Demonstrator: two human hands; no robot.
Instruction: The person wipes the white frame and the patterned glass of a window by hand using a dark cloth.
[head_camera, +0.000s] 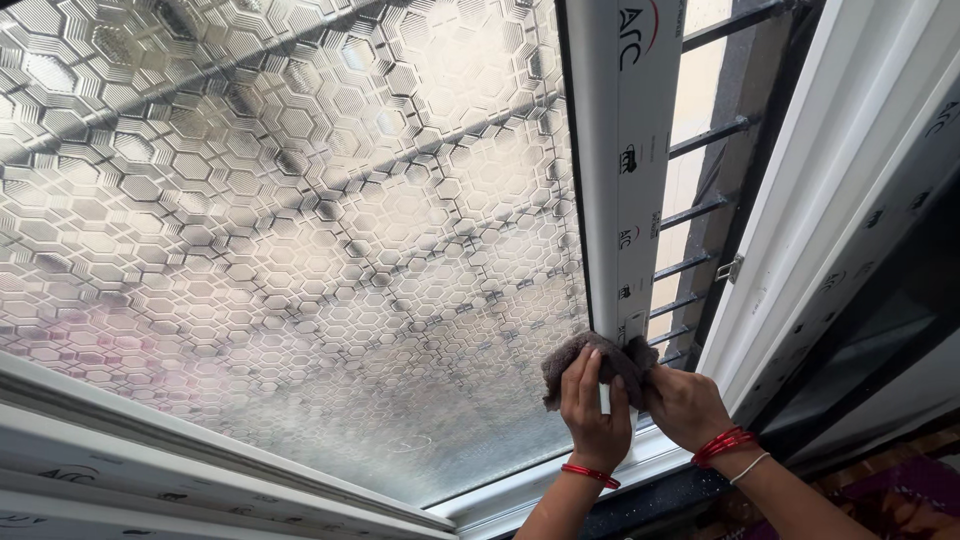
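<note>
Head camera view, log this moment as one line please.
left hand: pressing grey cloth on white window frame | right hand: gripping cloth | patterned glass

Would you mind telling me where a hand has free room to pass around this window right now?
The patterned glass pane is bare from the lower frame rail up to the white upright frame. It is crowded at that upright's foot, where the left hand and right hand press a brown cloth. The opening beside it is closed off by dark bars.
</note>
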